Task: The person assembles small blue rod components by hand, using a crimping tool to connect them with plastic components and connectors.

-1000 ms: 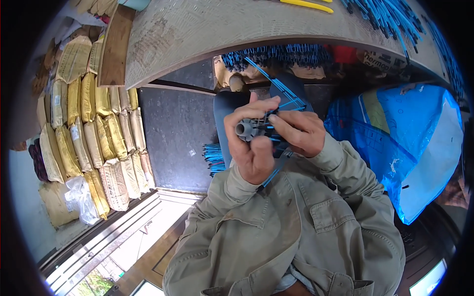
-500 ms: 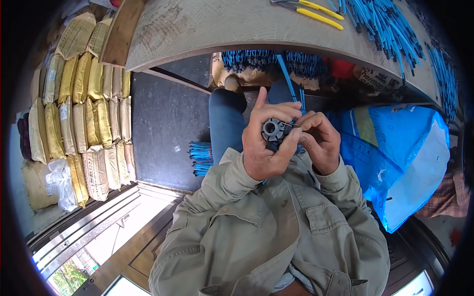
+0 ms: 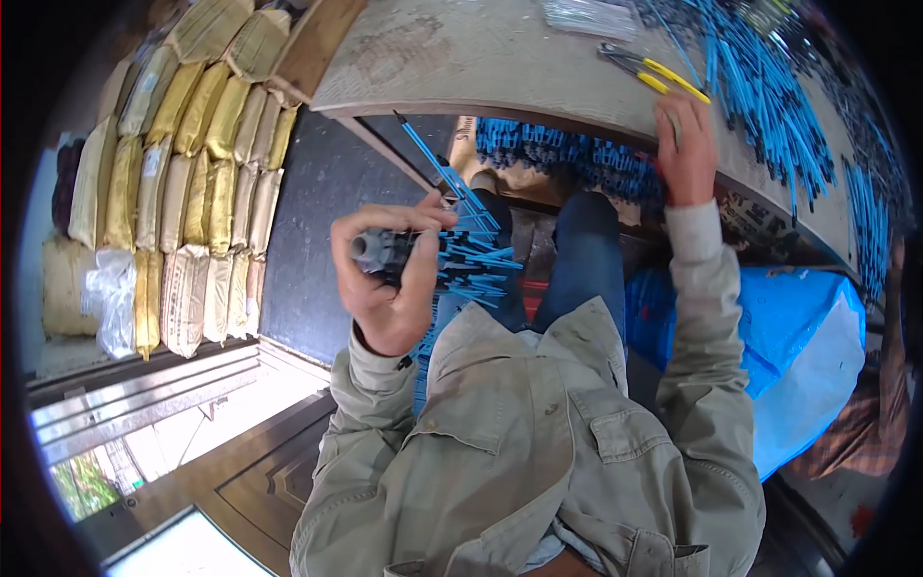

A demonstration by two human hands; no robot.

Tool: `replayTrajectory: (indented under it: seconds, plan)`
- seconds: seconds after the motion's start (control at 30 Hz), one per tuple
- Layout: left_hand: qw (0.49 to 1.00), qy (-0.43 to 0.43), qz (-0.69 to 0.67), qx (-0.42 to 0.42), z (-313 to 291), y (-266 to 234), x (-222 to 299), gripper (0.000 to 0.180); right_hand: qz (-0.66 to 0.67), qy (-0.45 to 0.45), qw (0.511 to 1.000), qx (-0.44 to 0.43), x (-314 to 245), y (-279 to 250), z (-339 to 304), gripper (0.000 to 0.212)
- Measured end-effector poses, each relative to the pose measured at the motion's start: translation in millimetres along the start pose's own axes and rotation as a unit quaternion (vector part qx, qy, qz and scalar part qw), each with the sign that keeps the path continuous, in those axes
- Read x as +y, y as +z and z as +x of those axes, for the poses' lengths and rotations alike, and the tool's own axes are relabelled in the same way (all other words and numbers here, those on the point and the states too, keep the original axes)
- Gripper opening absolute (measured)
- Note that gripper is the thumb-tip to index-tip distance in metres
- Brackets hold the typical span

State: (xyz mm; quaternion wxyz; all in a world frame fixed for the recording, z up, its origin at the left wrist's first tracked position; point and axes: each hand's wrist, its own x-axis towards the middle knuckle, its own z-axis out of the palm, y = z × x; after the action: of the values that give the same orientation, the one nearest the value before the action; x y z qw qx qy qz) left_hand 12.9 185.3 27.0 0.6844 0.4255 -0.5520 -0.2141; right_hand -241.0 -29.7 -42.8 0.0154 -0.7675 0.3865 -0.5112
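Observation:
In my left hand, to the left of my knees, is a dark grey round plastic fitting with a hollow end. My fingers and thumb are closed around it. A bundle of thin blue rods with black tips fans out just beyond this hand, and my palm hides how they join the fitting. My right hand reaches over the table edge with fingers stretched out. Its fingertips are at the yellow handles of the pliers; whether they touch is hard to tell.
More blue rods lie piled on the table at right, beside a clear plastic packet. Below the tabletop stand several blue-and-black bundles. A blue plastic sack stands at my right. Stacked bags line the left wall.
My hands have parted. The left has moved left with the grey fitting, tilting it; the right has let go and reached up to the pliers on the table. The view has shifted.

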Motion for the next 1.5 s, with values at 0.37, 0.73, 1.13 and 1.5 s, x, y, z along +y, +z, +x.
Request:
replayTrajectory:
  seconds: [0.37, 0.73, 1.13, 1.5]
  plan:
    - [0.989, -0.087, 0.055, -0.110, -16, -15, -20, 0.023, -0.217, -0.039, 0.950, -0.220, 70, 6, 56, 0.033]
    - [0.987, -0.100, 0.117, -0.035, -21, -4, -23, 0.027, 0.418, 0.237, 0.814, -0.325, -69, -29, -5, 0.021]
    - [0.988, -0.026, 0.144, -0.044, -27, 3, -26, 0.034, -0.093, -0.207, 0.897, -0.379, -168, -59, 5, 0.019]
    - [0.990, -0.032, 0.138, -0.024, -31, 2, -18, 0.033, -0.141, -0.243, 0.890, -0.359, -176, -60, 15, 0.015]
